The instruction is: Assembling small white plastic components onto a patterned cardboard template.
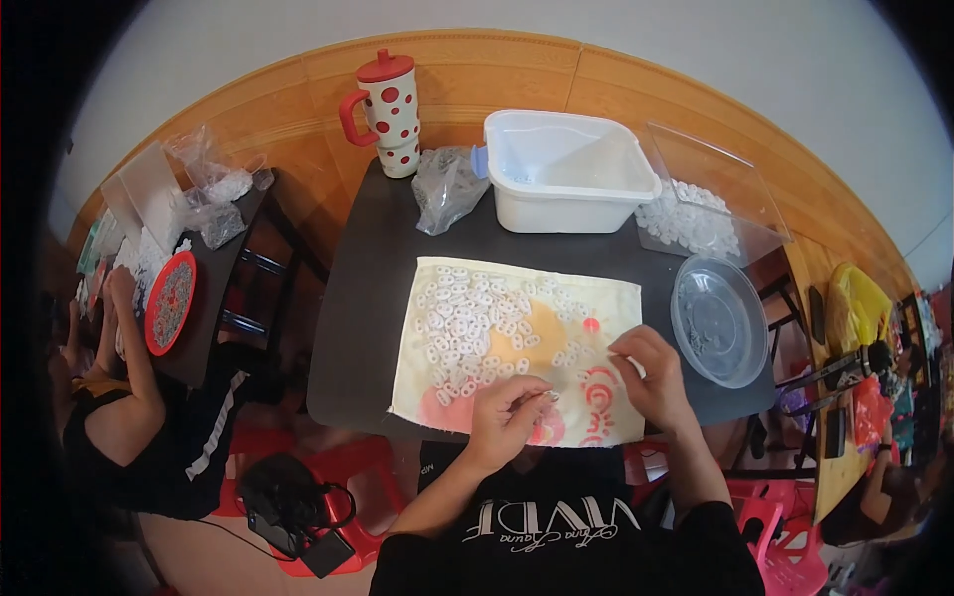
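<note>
My left hand (505, 422) is closed in a pinch over the near edge of a cream printed cloth (621, 308). A tiny, shiny part shows at its fingertips, too small to name. My right hand (651, 379) hovers at the cloth's right side with thumb and fingertips brought together; whether anything is between them cannot be made out. Many small white oval pieces with two holes (462, 323) lie heaped on the cloth's left half. A few more are scattered toward the right, between my hands and the far edge.
Behind the cloth stand a white tub (571, 211), a plastic bag (447, 189) and a dotted tumbler (393, 114). A clear bin of white pieces (696, 219) and a round clear tray (720, 323) sit at right. Another person works at left beside a red tray (171, 303).
</note>
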{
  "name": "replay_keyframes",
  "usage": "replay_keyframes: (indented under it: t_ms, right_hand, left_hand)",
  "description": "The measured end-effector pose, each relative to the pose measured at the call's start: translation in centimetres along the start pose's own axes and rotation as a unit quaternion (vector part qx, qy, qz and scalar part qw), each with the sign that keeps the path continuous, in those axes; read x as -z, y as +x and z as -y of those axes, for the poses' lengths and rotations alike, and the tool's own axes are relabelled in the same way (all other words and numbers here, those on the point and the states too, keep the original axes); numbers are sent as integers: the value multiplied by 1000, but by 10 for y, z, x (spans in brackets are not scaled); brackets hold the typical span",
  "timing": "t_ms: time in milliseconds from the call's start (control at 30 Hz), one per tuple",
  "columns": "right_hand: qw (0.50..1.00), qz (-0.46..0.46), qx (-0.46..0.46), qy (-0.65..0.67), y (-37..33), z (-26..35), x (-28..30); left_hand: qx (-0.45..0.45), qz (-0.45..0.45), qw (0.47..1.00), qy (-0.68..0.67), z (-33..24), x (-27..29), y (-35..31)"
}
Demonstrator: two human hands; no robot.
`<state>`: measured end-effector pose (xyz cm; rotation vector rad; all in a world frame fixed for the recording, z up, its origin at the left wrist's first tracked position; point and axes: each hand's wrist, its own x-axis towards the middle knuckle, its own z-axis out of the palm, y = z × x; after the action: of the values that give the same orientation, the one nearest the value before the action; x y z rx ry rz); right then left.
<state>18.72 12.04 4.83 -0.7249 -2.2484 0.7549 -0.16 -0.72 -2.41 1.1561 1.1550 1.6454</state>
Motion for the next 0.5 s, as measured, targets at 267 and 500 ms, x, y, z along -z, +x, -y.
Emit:
replay_keyframes:
  t_ms: [267,500]
  right_hand:
    - [954,59,131,-265,22,7,-34]
    - [952,86,188,-227,21,3,-40]
  left_hand:
    - [-91,-64,994,-1,-7,-6,7]
    - [-46,-67,996,25,-5,-1,4]
